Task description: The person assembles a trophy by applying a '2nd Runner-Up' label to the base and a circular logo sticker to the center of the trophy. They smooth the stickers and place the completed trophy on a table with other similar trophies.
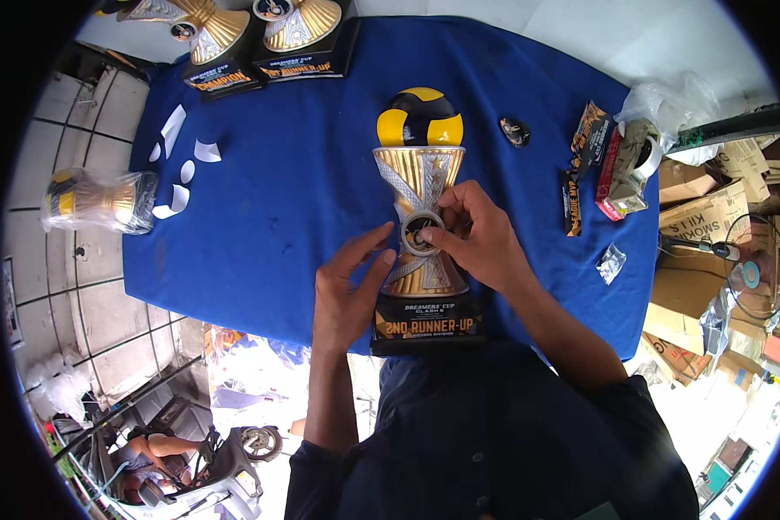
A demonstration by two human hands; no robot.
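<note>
In front of me a gold and silver trophy [420, 186] lies on the blue cloth, a yellow and black volleyball [419, 119] at its top and a black labelled base [428, 323] toward me. A round dark emblem [421, 234] sits in a ring at its narrow waist. The thumb of my right hand [481, 234] presses on that emblem, while its curled fingers rest at the trophy's right side. My left hand [353, 282] is at the trophy's left side, thumb and fingers apart, the fingertips close to the waist and holding nothing.
Two similar trophies [302, 35] stand at the far left. A plastic-wrapped trophy [100, 201] lies beyond the cloth's left edge, near white paper scraps [173, 130]. To the right are a dark round sticker [515, 132], printed label strips [572, 203], tape rolls [640, 160] and a small plastic bag [611, 263].
</note>
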